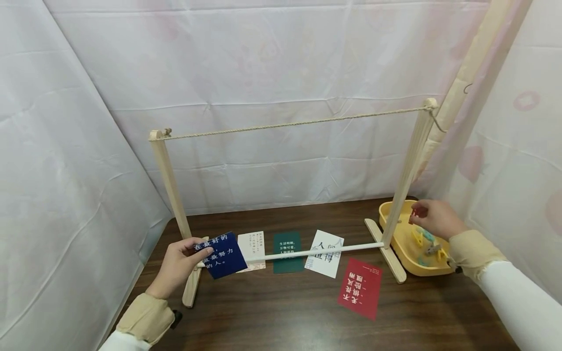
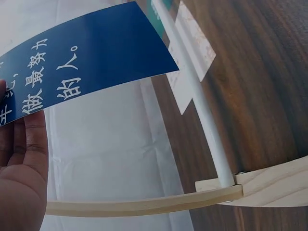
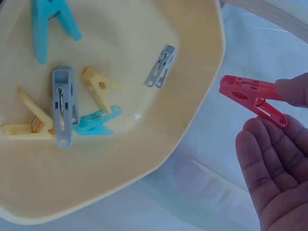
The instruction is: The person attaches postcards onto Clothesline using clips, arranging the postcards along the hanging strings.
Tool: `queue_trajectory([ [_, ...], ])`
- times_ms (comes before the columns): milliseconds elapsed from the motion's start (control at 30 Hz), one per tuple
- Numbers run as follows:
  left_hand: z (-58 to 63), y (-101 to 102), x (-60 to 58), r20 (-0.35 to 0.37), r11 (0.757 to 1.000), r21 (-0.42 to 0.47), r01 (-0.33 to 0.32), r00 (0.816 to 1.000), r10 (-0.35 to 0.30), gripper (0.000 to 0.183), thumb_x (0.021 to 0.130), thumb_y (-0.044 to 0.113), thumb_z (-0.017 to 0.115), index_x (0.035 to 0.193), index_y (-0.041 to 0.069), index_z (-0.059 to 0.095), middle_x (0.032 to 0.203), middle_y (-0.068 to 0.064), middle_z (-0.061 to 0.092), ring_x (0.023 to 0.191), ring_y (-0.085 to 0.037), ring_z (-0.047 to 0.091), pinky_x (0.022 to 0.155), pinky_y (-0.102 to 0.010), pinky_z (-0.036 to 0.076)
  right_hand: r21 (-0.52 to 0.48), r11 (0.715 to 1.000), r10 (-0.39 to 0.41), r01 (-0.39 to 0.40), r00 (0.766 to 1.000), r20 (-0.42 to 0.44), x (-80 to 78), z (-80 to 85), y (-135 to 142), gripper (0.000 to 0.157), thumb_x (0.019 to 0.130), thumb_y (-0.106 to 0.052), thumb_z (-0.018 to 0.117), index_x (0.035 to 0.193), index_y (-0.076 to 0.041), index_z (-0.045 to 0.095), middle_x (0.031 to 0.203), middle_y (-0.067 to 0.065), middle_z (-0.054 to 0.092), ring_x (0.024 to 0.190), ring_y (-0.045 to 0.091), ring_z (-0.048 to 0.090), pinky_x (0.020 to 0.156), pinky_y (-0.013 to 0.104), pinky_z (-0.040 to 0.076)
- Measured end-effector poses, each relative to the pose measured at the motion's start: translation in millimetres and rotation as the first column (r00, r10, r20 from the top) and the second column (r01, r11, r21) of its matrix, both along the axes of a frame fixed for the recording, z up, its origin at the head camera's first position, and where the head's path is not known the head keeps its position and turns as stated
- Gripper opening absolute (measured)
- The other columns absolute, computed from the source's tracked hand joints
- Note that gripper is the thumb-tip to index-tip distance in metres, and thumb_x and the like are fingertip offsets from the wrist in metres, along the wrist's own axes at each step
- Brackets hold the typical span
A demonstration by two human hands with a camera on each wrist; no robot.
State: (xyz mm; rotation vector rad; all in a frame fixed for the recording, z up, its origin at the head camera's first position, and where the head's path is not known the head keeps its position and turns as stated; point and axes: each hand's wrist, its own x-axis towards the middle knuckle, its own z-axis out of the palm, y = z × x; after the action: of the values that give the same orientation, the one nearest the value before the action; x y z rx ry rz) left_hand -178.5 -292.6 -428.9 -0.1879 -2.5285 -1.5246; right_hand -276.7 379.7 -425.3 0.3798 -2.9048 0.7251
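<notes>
Fingers (R hand (image 1: 440, 219)) pinch red plastic clip (image 3: 250, 95), R of wooden frame (image 1: 409, 175). L hand (image 1: 177, 263) pinches navy card (image 1: 228, 261) nr L end.

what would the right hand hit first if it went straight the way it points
Probably the wooden post by the yellow basin, the red clothespin in the right hand leading; depth is unclear, so it might pass behind.

- Creased white fabric backdrop (image 1: 285, 58) with faint pinkish patterning, across the back.
- Plain white draped fabric (image 1: 57, 170), on the left.
- White fabric with pale-pink shapes (image 1: 518, 170), on the right.
- Dark-brown wood-grain tabletop (image 1: 281, 312), catching a soft sheen.
</notes>
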Motion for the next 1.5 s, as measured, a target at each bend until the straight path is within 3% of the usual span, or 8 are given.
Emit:
queue_trajectory([
  [333,4.4,0.5,-3.0,-0.007,1.0,-0.011,-0.023,1.0,0.023,0.014,0.098,0.006,0.079,0.107,-0.006,0.077,0.089,-0.013,0.079,0.074,-0.009,0.071,0.064,-0.029,0.061,-0.086,0.996,-0.02,0.019,1.0,-0.003,11.6,10.4,-4.7,0.036,0.097,-0.003,0.076,0.122,0.021,0.065,0.097,0.025,0.077,0.085,0.031,0.076,0.066,0.023,0.055],
  [800,13.4,-2.7,-2.1,-0.032,0.997,-0.032,-0.066,0.997,0.065,0.016,0.099,0.009,0.08,0.107,-0.004,0.077,0.086,-0.011,0.078,0.071,-0.008,0.067,0.061,-0.027,0.056,-0.127,0.991,-0.05,0.041,0.996,-0.07,23.2,14.7,-10.5,0.037,0.097,-0.012,0.081,0.12,0.015,0.07,0.095,0.018,0.08,0.08,0.018,0.073,0.065,0.021,0.054],
  [1033,14.0,-5.4,0.7,-0.049,0.999,-0.02,-0.044,0.998,0.043,0.017,0.099,0.006,0.08,0.109,-0.006,0.076,0.086,-0.013,0.079,0.07,-0.004,0.068,0.062,-0.024,0.057,-0.124,0.991,-0.057,0.046,0.994,-0.092,32.7,20.6,-15.5,0.034,0.096,-0.012,0.082,0.117,0.013,0.071,0.094,0.017,0.08,0.079,0.015,0.072,0.064,0.021,0.054],
  [1333,19.9,-9.9,0.5,-0.073,0.996,-0.037,-0.078,0.995,0.075,0.017,0.099,0.009,0.08,0.109,-0.005,0.077,0.079,-0.002,0.076,0.068,-0.006,0.066,0.059,-0.027,0.056,-0.116,0.993,-0.051,0.03,0.983,-0.179,40.4,30.4,-24.6,0.03,0.093,-0.012,0.086,0.112,0.008,0.074,0.091,0.015,0.08,0.073,-0.005,0.064,0.063,0.019,0.053],
  [1500,25.3,-11.2,-0.9,-0.09,0.997,-0.023,-0.071,0.994,0.069,0.019,0.098,0.008,0.081,0.11,-0.006,0.076,0.078,0.001,0.076,0.067,-0.006,0.067,0.059,-0.024,0.055,-0.123,0.992,-0.033,0.004,0.972,-0.232,41.9,36.3,-29.6,0.027,0.091,-0.01,0.086,0.109,0.006,0.075,0.089,0.013,0.08,0.071,-0.008,0.062,0.063,0.015,0.051],
])
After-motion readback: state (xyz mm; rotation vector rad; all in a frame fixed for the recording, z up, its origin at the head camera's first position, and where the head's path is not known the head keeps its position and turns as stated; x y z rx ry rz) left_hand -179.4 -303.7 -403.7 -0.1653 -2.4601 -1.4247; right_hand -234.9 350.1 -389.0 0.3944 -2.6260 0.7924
